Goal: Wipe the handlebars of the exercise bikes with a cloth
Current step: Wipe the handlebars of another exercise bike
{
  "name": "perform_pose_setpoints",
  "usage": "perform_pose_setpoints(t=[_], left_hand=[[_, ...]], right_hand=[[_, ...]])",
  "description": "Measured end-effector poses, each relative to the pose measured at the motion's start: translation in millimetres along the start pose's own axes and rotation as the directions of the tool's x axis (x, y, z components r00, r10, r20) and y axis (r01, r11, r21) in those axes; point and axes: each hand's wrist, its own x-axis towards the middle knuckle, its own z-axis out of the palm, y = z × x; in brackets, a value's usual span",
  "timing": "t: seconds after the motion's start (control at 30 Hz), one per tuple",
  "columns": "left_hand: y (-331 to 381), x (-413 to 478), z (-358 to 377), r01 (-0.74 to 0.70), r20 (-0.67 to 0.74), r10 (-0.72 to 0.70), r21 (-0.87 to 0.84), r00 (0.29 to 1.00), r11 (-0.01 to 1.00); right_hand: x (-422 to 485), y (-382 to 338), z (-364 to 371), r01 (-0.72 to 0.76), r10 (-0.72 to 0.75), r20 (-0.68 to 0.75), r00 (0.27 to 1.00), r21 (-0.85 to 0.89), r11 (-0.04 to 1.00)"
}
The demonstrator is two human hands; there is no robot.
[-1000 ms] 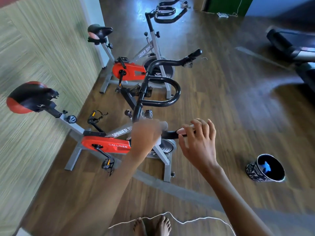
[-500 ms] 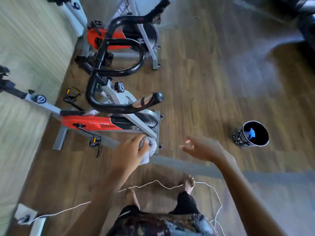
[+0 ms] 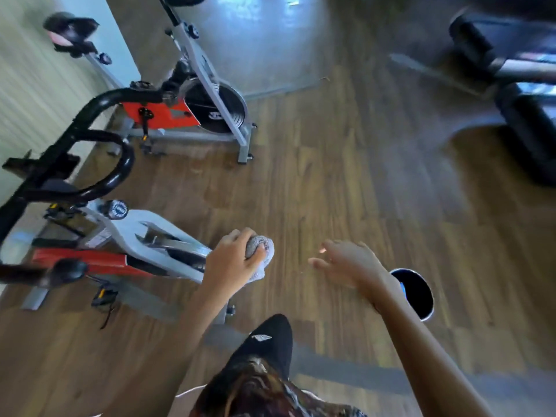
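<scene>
My left hand (image 3: 233, 260) grips a bunched grey-white cloth (image 3: 261, 251), held in the air to the right of the near exercise bike (image 3: 144, 236). That bike's black handlebars (image 3: 99, 164) curve up at the left, well away from both hands. My right hand (image 3: 346, 260) hangs over the floor with fingers spread and holds nothing. A second orange and grey bike (image 3: 192, 106) stands further back by the wall.
A black cup-like bin (image 3: 416, 291) with something blue inside sits on the wood floor, just right of my right wrist. Dark gym machines (image 3: 511, 85) fill the upper right. My raised knee (image 3: 270, 335) shows at the bottom centre.
Both hands have come off the near handlebar end. I have stepped right of the bike, and the cloth stays bunched in my left hand.
</scene>
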Motion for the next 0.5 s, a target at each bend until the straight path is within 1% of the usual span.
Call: perform_pose_setpoints(t=[0.1, 0.17, 0.3, 0.4, 0.5], left_hand=[[24, 47, 30, 0.011, 0.013, -0.011, 0.006, 1.0, 1.0], [37, 86, 51, 0.038, -0.004, -0.038, 0.004, 0.999, 0.999], [58, 172, 89, 0.087, 0.005, -0.087, -0.036, 0.996, 0.996], [74, 228, 100, 0.135, -0.009, -0.136, -0.039, 0.991, 0.99], [84, 286, 99, 0.186, -0.049, -0.19, -0.081, 0.98, 0.979]], right_hand=[[38, 43, -20, 0.028, -0.028, 0.022, 0.999, 0.025, 0.999], [71, 69, -36, 0.046, -0.047, 0.044, 0.998, 0.031, 0.998], [149, 126, -74, 0.03, -0.034, 0.071, 0.997, 0.051, 0.998], [198, 160, -111, 0.021, -0.028, 0.112, 0.993, 0.066, 0.998], [255, 179, -154, 0.072, -0.076, 0.084, 0.994, 0.053, 0.996]])
